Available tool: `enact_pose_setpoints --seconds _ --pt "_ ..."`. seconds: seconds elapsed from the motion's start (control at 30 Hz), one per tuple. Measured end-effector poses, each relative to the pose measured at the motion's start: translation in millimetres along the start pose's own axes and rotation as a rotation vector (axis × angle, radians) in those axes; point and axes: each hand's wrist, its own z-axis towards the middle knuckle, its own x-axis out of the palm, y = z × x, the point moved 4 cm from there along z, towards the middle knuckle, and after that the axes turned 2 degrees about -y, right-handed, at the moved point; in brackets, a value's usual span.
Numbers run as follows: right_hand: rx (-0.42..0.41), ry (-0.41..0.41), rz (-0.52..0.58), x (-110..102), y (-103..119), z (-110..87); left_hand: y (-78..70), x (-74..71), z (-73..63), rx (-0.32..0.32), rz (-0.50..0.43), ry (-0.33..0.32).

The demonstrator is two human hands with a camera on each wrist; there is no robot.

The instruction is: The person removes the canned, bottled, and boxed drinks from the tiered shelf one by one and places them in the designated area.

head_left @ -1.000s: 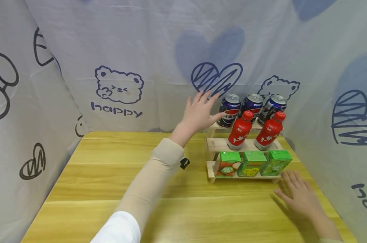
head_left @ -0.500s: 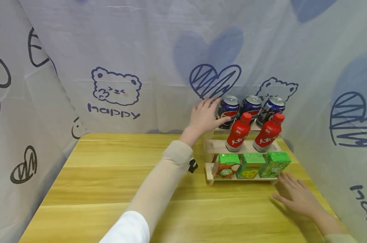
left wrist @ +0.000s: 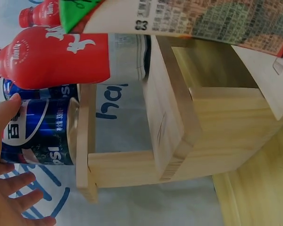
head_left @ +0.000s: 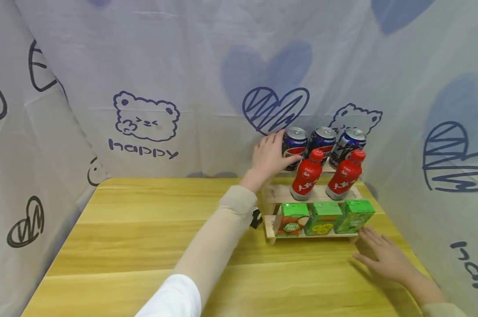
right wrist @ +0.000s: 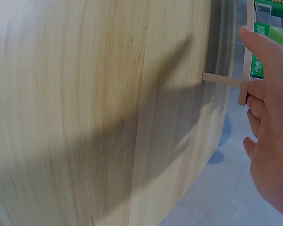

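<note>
My left hand (head_left: 268, 156) is at the leftmost Pepsi can (head_left: 294, 147) on the top tier of a wooden rack (head_left: 276, 192). In the left wrist view, the thumb (left wrist: 8, 109) lies in front of this can while the other fingers spread out beside it, fairly straight. Two more cans (head_left: 322, 140) stand to its right. Two red bottles (head_left: 307, 176) occupy the middle tier, and three juice boxes (head_left: 291, 222) the bottom one. My right hand (head_left: 383, 255), fingers extended, reaches the rack's lower right end, next to the rightmost green box (right wrist: 258, 56).
The rack stands on a wood-grain table (head_left: 152, 229), towards its back right. A printed cloth (head_left: 207, 79) hangs behind and along both sides. A small black item (head_left: 256, 218) shows beside the left sleeve.
My left hand has moved right and slightly down, from beside the leftmost can to around its side. The right hand stays at the rack's end. The head view has shifted slightly.
</note>
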Motion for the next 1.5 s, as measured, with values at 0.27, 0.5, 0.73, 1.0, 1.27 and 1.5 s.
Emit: enact_pose_setpoints --seconds 0.27,0.5,0.73,1.0,1.27,1.5 --pt "-0.001 -0.002 -0.003 5 2 1.3 -1.8 2.0 0.6 0.004 0.030 -0.059" --pt "-0.003 -0.005 0.001 5 5 1.8 -2.5 -4.0 3.1 0.031 0.090 -0.098" --pt "0.001 -0.001 0.016 5 6 1.9 -0.5 -6.2 5.6 0.039 0.099 -0.133" --pt "0.008 0.008 0.011 5 5 2.1 -2.3 -11.1 4.0 0.067 0.138 -0.180" --pt "0.014 0.014 0.004 3 4 1.1 0.9 -18.5 0.6 0.082 0.139 -0.208" --pt "0.020 0.025 0.009 0 -2 1.2 7.8 -28.3 -2.9 0.093 0.109 -0.251"
